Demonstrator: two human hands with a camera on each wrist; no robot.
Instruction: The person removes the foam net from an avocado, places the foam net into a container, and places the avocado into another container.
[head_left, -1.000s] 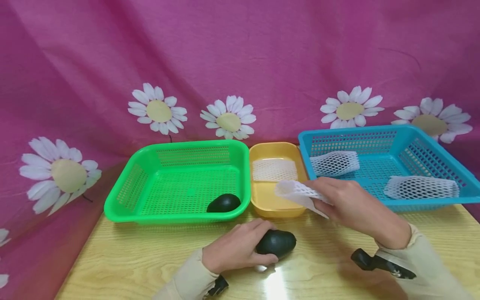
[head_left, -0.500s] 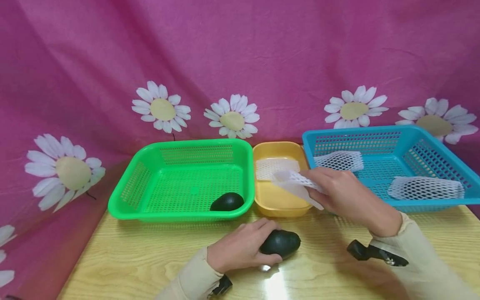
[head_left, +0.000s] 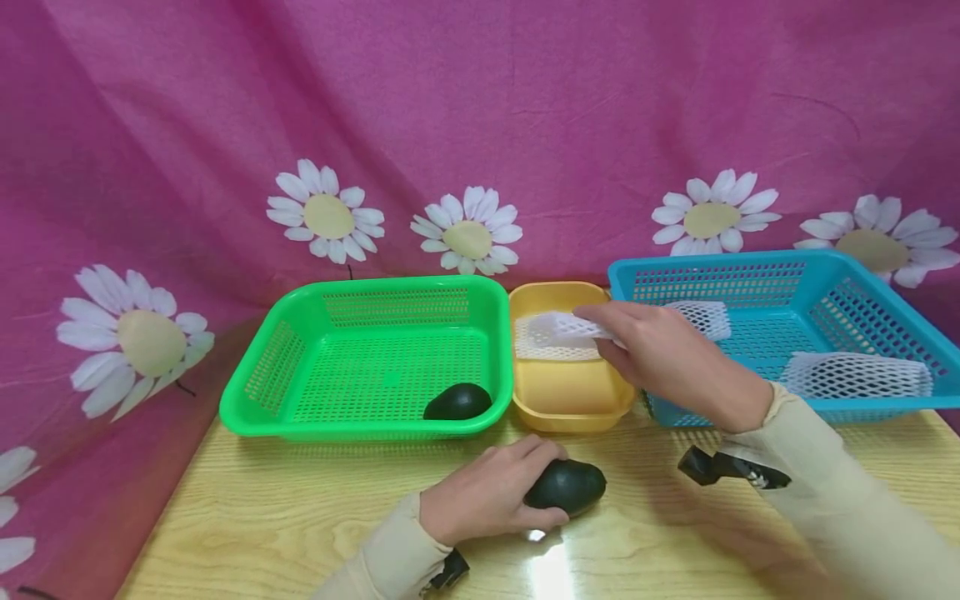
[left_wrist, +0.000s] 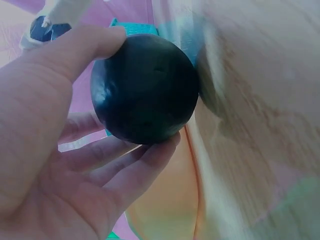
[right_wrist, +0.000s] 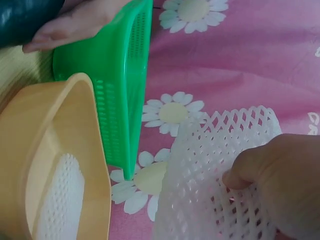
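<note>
My left hand (head_left: 495, 492) grips a smooth, dark green, avocado-like fruit (head_left: 566, 488) low over the wooden table. In the left wrist view, the thumb and fingers curl round this fruit (left_wrist: 147, 90). Pinched between thumb and fingers of my right hand (head_left: 663, 354) is a white foam fruit net (right_wrist: 200, 185), a hollow mesh sleeve. It hangs over the yellow container (head_left: 570, 412), where another foam net (right_wrist: 62, 200) lies flat. A second dark fruit (head_left: 457, 402) rests in the front right corner of the green basket (head_left: 367, 431).
On the right stands a blue basket (head_left: 720, 260) holding foam nets, one at the back left and a bulging one (head_left: 858, 377) at the front. The yellow container sits between both baskets. A pink flowered cloth (head_left: 450, 100) hangs behind the table.
My right hand has moved up and slightly left with the foam net, over the yellow container's back part. The left hand keeps its grip on the dark fruit; the view has shifted a little.
</note>
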